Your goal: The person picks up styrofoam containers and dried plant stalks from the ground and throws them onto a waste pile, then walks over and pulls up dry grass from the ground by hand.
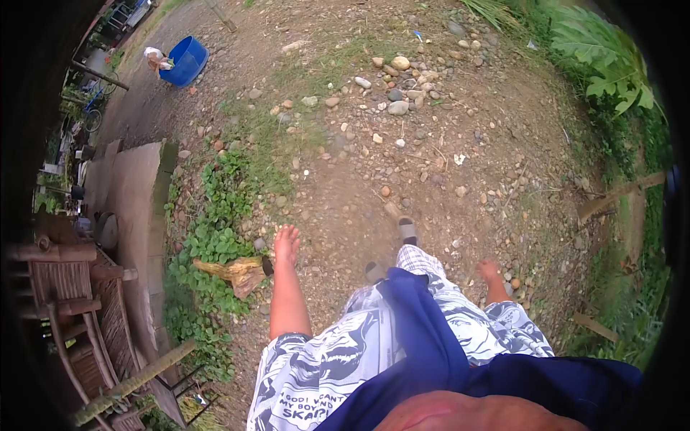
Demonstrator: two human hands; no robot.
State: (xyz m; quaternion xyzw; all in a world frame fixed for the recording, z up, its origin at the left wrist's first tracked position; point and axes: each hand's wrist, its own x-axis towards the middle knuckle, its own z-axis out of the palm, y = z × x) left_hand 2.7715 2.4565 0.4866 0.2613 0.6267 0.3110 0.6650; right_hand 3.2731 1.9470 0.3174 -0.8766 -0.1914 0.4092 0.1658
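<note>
R hand blurry. Pale item at tub, upper L, too small to ID. Bamboo furniture, btm L, cut off.

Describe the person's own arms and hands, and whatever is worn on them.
The left hand and right hand show no gloves, and the forearms are bare. The left sleeve and right sleeve are short, loose and white with dark printed drawings. Finer details of the fingers are too small to tell.

Pebbly dirt leaves room ahead, but a log obstructs the outer side of the left hand
</note>
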